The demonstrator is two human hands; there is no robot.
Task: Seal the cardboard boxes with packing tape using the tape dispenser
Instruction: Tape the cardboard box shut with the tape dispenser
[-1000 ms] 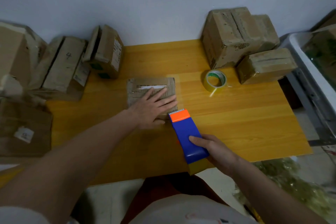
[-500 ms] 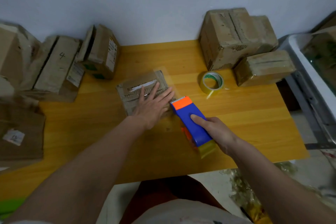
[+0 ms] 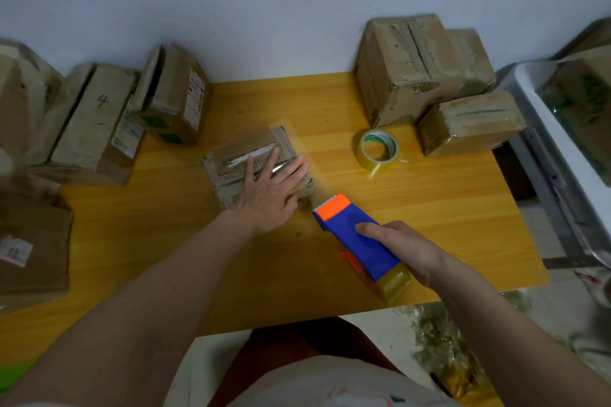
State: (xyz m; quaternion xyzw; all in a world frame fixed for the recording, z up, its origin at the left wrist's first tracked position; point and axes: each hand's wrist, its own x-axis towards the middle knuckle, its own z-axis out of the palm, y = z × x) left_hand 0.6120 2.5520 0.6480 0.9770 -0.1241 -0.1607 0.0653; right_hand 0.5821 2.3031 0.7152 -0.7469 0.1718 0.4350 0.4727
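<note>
A small flat cardboard box point(image 3: 254, 163) lies near the middle of the wooden desk point(image 3: 429, 208), partly covered with clear tape that overhangs its far right corner. The left hand point(image 3: 269, 190) rests flat on top of it, fingers straight and spread. Just beside the box's near right corner, the right hand point(image 3: 401, 246) grips the blue tape dispenser point(image 3: 358, 236), fingers curled around its body, with the orange toothed end pointing at the box. A loose roll of tape point(image 3: 378, 149) sits further right on the desk, near a stack of taped boxes point(image 3: 423, 69). More boxes point(image 3: 99, 122) lean along the left side.
</note>
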